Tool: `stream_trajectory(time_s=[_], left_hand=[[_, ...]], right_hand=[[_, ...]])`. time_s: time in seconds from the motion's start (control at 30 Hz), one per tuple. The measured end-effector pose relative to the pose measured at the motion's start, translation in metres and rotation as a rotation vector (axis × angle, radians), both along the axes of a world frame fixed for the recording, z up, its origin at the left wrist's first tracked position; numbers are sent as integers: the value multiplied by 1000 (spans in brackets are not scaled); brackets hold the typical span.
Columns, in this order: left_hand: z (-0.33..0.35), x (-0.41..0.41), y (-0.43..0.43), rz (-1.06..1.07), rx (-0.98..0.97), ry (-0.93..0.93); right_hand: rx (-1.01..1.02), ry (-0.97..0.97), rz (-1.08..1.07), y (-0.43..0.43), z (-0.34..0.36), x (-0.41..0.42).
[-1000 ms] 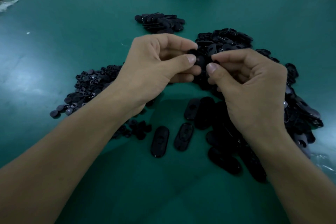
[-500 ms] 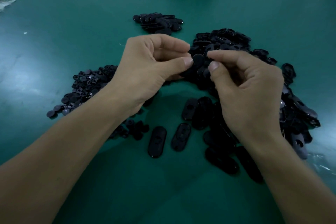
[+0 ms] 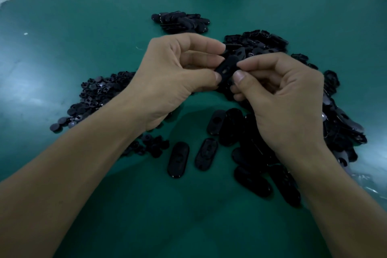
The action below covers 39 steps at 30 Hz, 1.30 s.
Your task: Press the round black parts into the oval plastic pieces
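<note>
Above the green table point(image 3: 88, 27), both hands, left hand point(image 3: 173, 77) and right hand point(image 3: 278, 98), pinch one oval piece point(image 3: 227, 69); thumbs should probably press squarely over its middle.

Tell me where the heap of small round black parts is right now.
In the head view, the heap of small round black parts lies on the green table, left of centre, partly hidden behind the left hand.

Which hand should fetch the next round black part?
Probably the left hand: the pile of round parts lies beside its wrist; the right hand sits over the oval pile. Both pinch one oval piece.
</note>
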<state>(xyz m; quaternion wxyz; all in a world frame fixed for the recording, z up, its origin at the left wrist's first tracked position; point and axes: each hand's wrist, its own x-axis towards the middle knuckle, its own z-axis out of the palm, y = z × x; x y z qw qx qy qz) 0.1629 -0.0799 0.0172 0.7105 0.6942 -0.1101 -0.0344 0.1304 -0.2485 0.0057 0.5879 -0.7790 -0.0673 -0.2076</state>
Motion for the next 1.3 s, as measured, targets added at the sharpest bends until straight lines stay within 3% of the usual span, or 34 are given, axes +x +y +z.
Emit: stream_trajectory(time_s=[0.3,0.77,0.97,1.3], left_hand=[[3,-1,-3,-81,193,62],[4,-3,-8,98,-93,105],[7,-5,-10,65,-88,78],[6,-6,-7,17,-16,36]], right_hand=[[7,16,26,-2,0,1],[89,62,51,-5,3,4],[171,88,74,-5,4,3],[105,76,60,-6,3,3]])
